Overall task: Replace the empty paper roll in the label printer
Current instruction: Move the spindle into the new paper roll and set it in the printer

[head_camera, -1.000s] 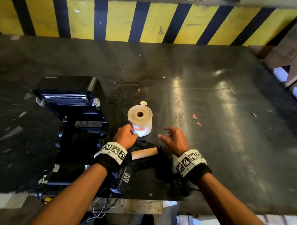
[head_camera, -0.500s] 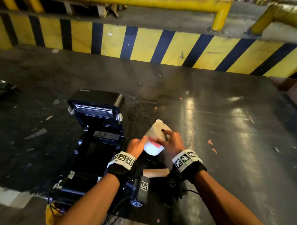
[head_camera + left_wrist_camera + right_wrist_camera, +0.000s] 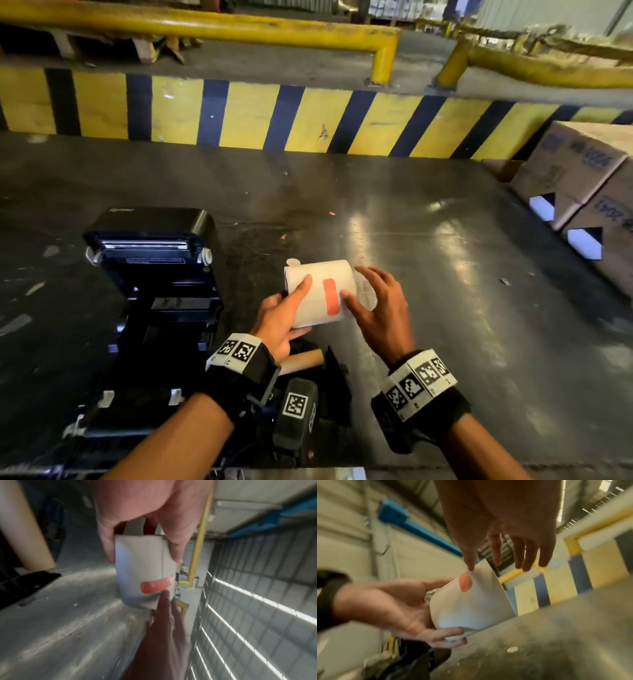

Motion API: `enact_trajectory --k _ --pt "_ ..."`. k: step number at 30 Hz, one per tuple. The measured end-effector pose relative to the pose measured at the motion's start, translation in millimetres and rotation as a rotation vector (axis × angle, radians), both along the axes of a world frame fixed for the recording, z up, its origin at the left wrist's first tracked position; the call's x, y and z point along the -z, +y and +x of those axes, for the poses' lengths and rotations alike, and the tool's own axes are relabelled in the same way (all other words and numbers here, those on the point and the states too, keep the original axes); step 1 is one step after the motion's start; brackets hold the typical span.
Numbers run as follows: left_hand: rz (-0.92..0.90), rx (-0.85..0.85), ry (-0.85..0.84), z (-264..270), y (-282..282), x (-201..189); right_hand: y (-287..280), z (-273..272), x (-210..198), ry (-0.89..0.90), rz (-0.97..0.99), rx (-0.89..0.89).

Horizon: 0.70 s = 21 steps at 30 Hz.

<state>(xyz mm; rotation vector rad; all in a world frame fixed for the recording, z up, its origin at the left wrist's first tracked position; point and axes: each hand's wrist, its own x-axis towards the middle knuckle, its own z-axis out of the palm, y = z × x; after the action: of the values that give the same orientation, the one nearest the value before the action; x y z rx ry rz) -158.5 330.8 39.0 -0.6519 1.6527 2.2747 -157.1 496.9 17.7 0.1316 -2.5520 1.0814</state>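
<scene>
The left hand (image 3: 279, 320) holds the new paper roll (image 3: 320, 291) up off the table (image 3: 445, 308), thumb on top and fingers curled under it. The right hand (image 3: 380, 308) is spread wide, and only its thumb tip touches the roll, right by the orange sticker (image 3: 330, 301) that keeps the loose end shut.

A second ago the roll stood on its end on the table and both hands were only reaching for it. Now it is lifted and tipped on its side, with the sticker turned up. I think this means the next job is to peel that sticker off, so the paper can come loose.

The roll is white, smooth and round like a fat can. The sticker is a small strip with round ends. The old brown cardboard tube (image 3: 305, 359) lies near the left wrist, thin and bare. It is out of the label printer (image 3: 150, 274), which is black, shiny and boxy, with its lid open. The table is dark, scratched and a bit shiny
</scene>
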Motion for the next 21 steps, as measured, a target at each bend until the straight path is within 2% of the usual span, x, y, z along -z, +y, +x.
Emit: enact_trajectory --k 3,11,16,21 --pt "-0.05 -0.018 0.05 5.6 6.2 -7.4 -3.3 12.3 -7.3 0.196 0.252 -0.027" --pt "-0.068 -0.02 0.081 24.1 9.1 -16.5 -15.0 30.4 -12.1 0.385 0.443 -0.059" --pt "-0.089 -0.019 0.051 28.8 4.1 -14.9 -23.9 33.4 -14.7 0.434 0.415 -0.044" --pt "-0.108 -0.025 0.018 30.2 1.9 -10.0 -29.3 33.5 -15.4 0.388 0.317 -0.051"
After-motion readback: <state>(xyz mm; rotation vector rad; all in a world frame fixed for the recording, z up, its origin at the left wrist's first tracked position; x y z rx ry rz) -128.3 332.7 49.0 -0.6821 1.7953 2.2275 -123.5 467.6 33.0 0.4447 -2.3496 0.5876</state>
